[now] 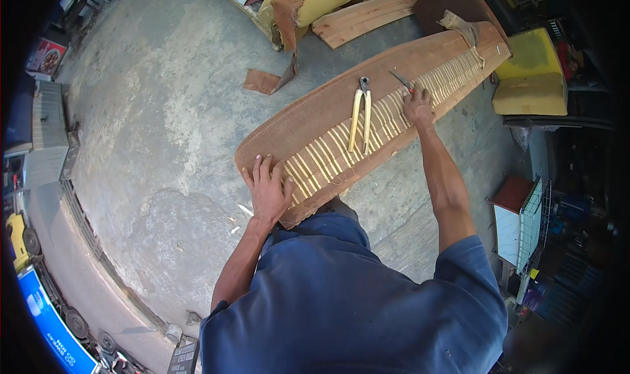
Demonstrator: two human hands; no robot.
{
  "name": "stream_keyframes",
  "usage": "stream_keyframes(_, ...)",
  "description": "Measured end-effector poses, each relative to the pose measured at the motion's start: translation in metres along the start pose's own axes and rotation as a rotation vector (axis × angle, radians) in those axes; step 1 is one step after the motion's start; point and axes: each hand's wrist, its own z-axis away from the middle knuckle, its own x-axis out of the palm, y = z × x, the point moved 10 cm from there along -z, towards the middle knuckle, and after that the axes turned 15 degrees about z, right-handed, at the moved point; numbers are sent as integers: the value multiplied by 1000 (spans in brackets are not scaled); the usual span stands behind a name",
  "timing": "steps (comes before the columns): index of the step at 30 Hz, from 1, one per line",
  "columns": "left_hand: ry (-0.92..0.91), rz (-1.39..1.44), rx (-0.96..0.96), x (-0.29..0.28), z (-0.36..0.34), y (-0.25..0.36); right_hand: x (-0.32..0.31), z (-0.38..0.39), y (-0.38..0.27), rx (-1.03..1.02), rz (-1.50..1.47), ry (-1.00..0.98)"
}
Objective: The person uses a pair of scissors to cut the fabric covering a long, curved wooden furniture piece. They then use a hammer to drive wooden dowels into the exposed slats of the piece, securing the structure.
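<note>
A long brown upholstery panel (303, 128) lies slanted in front of me, a row of pale yellowish strips (333, 152) running across its lower half. My left hand (268, 189) rests on its near left end, fingers spread and nothing in them. Farther up the strips, my right hand (420, 108) has its fingers curled round a pointed tool (399, 79) with a dark blade and a bit of red at the handle; its exact kind is hard to tell. Between the hands, pincers (357, 115) with yellowish handles lie on the panel, jaws away from me.
Beyond the panel are a wooden board (367, 18), a yellow cushion (308, 6) and torn brown cloth (266, 81). A yellow seat piece (531, 79) stands at the far right. On the right is a wire rack (530, 223); small white scraps (245, 210) lie on the concrete floor (151, 131).
</note>
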Motion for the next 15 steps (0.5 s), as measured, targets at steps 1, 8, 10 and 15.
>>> stream_keyframes(1,30,10,2,3,-11,11,-4,7,2,10,-109,23)
stream_keyframes(8,-99,54,234,102,-116,149,19,18,50,-84,-549,-143)
stream_keyframes(10,-99,-24,172,113,-135,148,17,71,46,55,-990,-329)
stream_keyframes(15,-148,-147,166,117,-147,124,36,226,22,154,-1643,-894)
